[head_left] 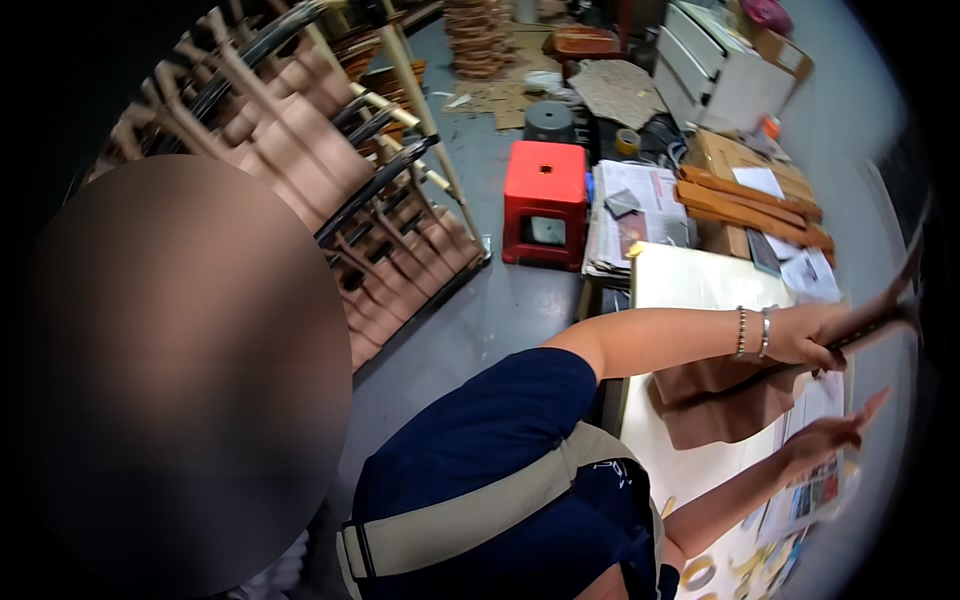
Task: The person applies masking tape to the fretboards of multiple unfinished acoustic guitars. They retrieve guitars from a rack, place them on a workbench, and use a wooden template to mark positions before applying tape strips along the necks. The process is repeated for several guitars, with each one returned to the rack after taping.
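Observation:
To the right of my body, my left hand (808,335), with bracelets at its wrist, is closed round the strap of a brown bag (735,415). The bag's folded, leather-like body hangs over the white tabletop (690,275), and the strap end rises past my fingers toward the right rim, where it blurs. Below it is my right hand (825,440), its fingers stretched out and apart from the bag. Printed sheets (805,500) lie under that hand.
A rack (380,190) of similar brown bags stands at left, partly covered by a big blurred patch. Past the table are a red stool (545,190), stacked newspapers (640,215), brown strips (750,207) and white drawers (690,60). Tape rolls (698,573) lie near the bottom.

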`<state>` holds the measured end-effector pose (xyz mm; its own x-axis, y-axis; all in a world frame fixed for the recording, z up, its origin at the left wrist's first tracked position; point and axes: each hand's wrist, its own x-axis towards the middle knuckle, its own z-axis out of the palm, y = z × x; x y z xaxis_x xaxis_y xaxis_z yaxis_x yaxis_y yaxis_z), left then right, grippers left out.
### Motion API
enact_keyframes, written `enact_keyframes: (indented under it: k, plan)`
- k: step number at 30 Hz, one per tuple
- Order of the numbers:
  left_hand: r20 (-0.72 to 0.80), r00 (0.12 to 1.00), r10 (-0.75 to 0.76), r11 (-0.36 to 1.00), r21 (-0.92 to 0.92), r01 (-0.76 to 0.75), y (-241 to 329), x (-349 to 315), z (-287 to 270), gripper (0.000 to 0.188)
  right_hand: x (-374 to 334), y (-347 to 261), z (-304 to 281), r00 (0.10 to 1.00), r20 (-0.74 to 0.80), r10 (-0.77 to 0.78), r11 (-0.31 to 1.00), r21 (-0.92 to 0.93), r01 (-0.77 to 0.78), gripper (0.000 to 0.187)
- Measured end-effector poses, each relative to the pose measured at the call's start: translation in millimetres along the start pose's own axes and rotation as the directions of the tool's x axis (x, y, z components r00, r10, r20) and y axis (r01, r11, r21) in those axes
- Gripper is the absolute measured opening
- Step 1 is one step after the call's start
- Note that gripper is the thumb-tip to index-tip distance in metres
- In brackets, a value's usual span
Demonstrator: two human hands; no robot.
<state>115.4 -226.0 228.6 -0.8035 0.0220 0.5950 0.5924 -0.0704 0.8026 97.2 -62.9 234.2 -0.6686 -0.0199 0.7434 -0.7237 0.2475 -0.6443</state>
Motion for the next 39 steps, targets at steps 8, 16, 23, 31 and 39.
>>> enact_keyframes:
  k: [8,16,23,31,39]
  plan:
    - [-0.657,0.731,0.185,0.916,0.385,0.114,92,-149,-127,0.037,-36,24,34,0.909,0.274,0.314,0.866,0.309,-0.392,0.084]
    - [-0.629,0.498,0.597,0.574,0.768,0.283,259,-225,-264,0.024,-71,33,73,0.76,0.403,0.51,0.72,0.284,-0.634,0.07]
    - [-0.556,0.496,0.667,0.492,0.829,0.268,343,-252,-377,0.017,-86,23,127,0.743,0.334,0.579,0.7,0.263,-0.664,0.066]
    - [-0.629,0.352,0.693,0.462,0.763,0.453,394,-289,-502,0.012,-110,-5,205,0.729,0.337,0.596,0.705,0.214,-0.676,0.06]
    - [-0.688,0.317,0.653,0.51,0.708,0.488,399,-314,-603,0.015,-123,-7,248,0.68,0.414,0.605,0.703,0.122,-0.7,0.055]
